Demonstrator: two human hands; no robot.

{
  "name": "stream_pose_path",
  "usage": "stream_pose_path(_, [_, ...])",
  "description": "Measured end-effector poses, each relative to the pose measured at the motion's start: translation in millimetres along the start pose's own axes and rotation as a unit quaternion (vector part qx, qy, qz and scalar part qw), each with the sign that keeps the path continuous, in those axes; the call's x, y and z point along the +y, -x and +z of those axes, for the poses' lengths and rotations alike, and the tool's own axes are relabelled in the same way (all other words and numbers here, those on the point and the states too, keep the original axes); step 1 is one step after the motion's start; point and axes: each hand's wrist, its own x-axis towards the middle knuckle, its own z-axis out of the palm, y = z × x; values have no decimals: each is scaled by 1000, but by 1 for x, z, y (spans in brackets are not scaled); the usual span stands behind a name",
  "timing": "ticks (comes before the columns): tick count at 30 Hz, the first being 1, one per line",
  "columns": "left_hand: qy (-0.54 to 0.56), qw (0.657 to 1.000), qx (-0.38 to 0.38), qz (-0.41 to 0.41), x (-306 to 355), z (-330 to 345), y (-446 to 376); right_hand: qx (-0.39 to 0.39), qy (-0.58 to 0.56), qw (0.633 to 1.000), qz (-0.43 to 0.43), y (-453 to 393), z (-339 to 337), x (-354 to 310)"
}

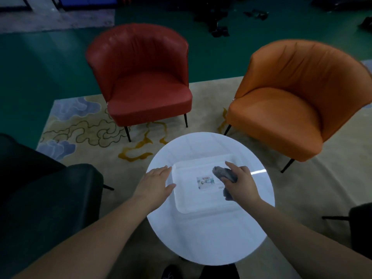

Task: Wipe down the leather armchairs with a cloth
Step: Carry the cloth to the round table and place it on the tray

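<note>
Your right hand (pixel 240 183) has a tight grip on the soft, light cloth (pixel 224 174) above the white tray (pixel 185 206) on the round tabletop (pixel 201 244), so keep it bunched, while your left hand (pixel 155 183) lies flat and holds nothing.

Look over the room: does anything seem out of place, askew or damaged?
Only the far floor: dark scraps lie strewn across the green floor behind the red chair and orange chair. Both chairs stand upright and look undamaged.
</note>
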Motion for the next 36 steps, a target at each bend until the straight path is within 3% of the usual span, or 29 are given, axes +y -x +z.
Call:
stream_pose_path(3, [192,981,13,-34,37,-5,-15,-44,-16,999,-17,-26,-7,-5])
stream_pose_path(8, [425,898,-17,-113,108,-10,-53,-97,-10,992,-76,-54,-9,-6])
stream_pose_path(13, [509,839,19,-190,139,0,-75,-160,-36,978,-127,-72,-19,5])
stream_pose_path(20, [604,775,-7,-184,127,15,-74,-280,-66,955,-75,-99,-28,14])
stream_pose_path(22, [596,776,5,-207,124,17,-77,-308,-56,947,-76,-104,-24,14])
stream_pose_path(27, [547,810,-14,-213,112,19,-83,-266,-39,961,-60,-118,-11,15])
stream_pose_path(31, [470,858,-33,-206,104,15,-89,-250,-53,967,-12,-129,-7,16])
stream_pose_path(34, [476,849,-29,-229,99,12,-94,-230,-56,971,-9,-136,-7,13])
stream_pose_path(36, [527,814,-33,-242,100,10,-98,-224,-79,971,-5,-139,-7,11])
